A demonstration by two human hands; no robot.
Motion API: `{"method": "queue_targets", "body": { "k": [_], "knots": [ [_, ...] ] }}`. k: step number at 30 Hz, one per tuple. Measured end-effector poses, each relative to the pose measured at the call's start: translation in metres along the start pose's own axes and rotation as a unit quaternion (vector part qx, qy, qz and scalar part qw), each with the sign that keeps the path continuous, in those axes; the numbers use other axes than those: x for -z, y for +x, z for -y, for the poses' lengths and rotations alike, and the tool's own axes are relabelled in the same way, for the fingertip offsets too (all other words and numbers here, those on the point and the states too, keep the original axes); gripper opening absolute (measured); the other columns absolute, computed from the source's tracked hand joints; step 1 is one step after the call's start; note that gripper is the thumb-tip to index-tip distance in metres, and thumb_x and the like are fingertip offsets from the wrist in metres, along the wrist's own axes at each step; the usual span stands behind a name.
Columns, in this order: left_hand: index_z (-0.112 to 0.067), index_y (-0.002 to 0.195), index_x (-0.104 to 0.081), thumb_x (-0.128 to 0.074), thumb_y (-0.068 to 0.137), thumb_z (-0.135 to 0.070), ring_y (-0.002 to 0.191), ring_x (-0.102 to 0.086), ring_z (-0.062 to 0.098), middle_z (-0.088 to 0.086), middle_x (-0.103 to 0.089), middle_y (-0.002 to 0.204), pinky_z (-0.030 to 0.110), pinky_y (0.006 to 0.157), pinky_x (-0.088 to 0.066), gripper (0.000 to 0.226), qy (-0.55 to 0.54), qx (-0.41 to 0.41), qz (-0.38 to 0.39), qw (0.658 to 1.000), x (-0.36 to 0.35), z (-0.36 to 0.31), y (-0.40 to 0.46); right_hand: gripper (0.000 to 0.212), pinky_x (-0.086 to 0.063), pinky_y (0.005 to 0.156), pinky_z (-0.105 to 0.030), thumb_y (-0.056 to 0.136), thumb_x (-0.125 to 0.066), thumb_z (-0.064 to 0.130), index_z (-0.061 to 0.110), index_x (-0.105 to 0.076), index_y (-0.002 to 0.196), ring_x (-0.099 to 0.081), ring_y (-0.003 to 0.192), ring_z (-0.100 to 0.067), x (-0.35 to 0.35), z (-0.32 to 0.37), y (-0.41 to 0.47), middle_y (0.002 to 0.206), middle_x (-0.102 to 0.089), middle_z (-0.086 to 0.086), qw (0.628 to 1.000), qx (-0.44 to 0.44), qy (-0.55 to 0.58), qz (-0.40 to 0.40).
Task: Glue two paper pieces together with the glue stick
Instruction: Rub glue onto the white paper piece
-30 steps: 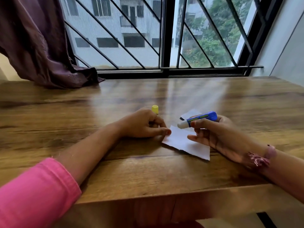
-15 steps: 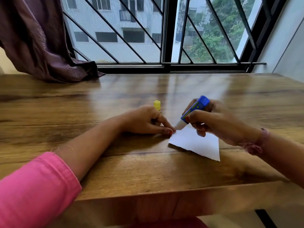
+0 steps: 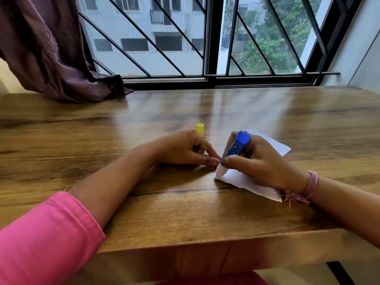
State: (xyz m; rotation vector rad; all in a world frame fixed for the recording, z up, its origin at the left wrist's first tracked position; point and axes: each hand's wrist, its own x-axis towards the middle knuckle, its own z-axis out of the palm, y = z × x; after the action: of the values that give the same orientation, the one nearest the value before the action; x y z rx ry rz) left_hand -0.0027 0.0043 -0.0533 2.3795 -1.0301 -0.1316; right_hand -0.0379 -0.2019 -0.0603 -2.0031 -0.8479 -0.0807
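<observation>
My right hand (image 3: pixel 261 161) grips a blue glue stick (image 3: pixel 236 147), tilted with its white tip pressed on the near-left corner of a white paper piece (image 3: pixel 242 181) lying on the wooden table (image 3: pixel 164 212). A second white paper piece (image 3: pixel 277 146) lies behind my right hand, partly hidden. My left hand (image 3: pixel 181 149) rests on the table, its index fingertip touching the paper's left corner beside the glue tip. The yellow cap (image 3: pixel 200 128) stands upright just behind my left hand.
A purple curtain (image 3: pixel 51 58) drapes onto the table's far left. A barred window (image 3: pixel 205 38) runs along the table's back edge. The table's front edge is close below my forearms.
My right hand turned the glue stick from lying sideways to tip-down and brought it onto the paper's left corner. My left hand stayed put, finger on the paper.
</observation>
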Motion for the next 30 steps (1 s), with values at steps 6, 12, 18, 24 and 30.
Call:
{"method": "queue_targets", "body": {
  "k": [6,12,18,24,30],
  "knots": [
    [-0.055,0.088,-0.059,-0.066,0.086,-0.033,0.043,-0.038,0.004,0.002,-0.047,0.050,0.013,0.047,-0.031,0.023,-0.001,-0.006,0.011,1.000,0.003,0.000,-0.001,0.018,-0.041,0.065,-0.057,0.074,-0.065,0.026,0.011,-0.074,0.071,-0.052,0.070,-0.040,-0.001,-0.002,0.000,0.075,-0.054,-0.026,1.000,0.004,-0.019,0.007],
    [-0.054,0.091,-0.060,-0.065,0.087,-0.032,0.044,-0.039,0.005,0.015,-0.054,0.053,0.013,0.046,-0.029,0.024,-0.012,-0.007,0.018,1.000,0.006,0.003,-0.002,0.015,-0.039,0.061,-0.049,0.074,-0.065,0.024,0.012,-0.073,0.070,-0.051,0.068,-0.037,-0.001,-0.003,0.000,0.073,-0.053,-0.023,1.000,0.004,-0.013,0.018],
    [-0.037,0.103,-0.068,-0.066,0.087,-0.028,0.042,-0.043,-0.001,-0.017,-0.057,0.047,0.008,0.047,-0.030,0.019,-0.037,0.005,0.027,0.999,0.006,0.009,-0.002,0.011,-0.042,0.062,-0.046,0.073,-0.064,0.020,0.014,-0.067,0.065,-0.055,0.068,-0.036,-0.001,-0.006,0.003,0.073,-0.057,-0.021,1.000,-0.003,-0.019,-0.008],
    [-0.032,0.105,-0.071,-0.067,0.086,-0.028,0.044,-0.043,0.000,-0.017,-0.055,0.047,0.009,0.048,-0.030,0.020,-0.048,0.016,0.032,0.998,0.008,0.011,-0.003,0.010,-0.042,0.058,-0.046,0.072,-0.065,0.022,0.016,-0.062,0.065,-0.053,0.062,-0.032,-0.001,-0.007,0.002,0.071,-0.057,-0.024,1.000,-0.006,-0.010,0.002],
    [-0.033,0.104,-0.071,-0.067,0.085,-0.032,0.046,-0.043,0.001,-0.015,-0.054,0.047,0.011,0.049,-0.031,0.019,-0.049,0.023,0.028,0.998,0.008,0.011,-0.003,0.011,-0.043,0.062,-0.055,0.072,-0.064,0.029,0.033,-0.068,0.063,-0.054,0.069,-0.039,-0.002,-0.005,0.002,0.074,-0.056,-0.023,1.000,0.006,-0.017,0.011]
  ]
}}
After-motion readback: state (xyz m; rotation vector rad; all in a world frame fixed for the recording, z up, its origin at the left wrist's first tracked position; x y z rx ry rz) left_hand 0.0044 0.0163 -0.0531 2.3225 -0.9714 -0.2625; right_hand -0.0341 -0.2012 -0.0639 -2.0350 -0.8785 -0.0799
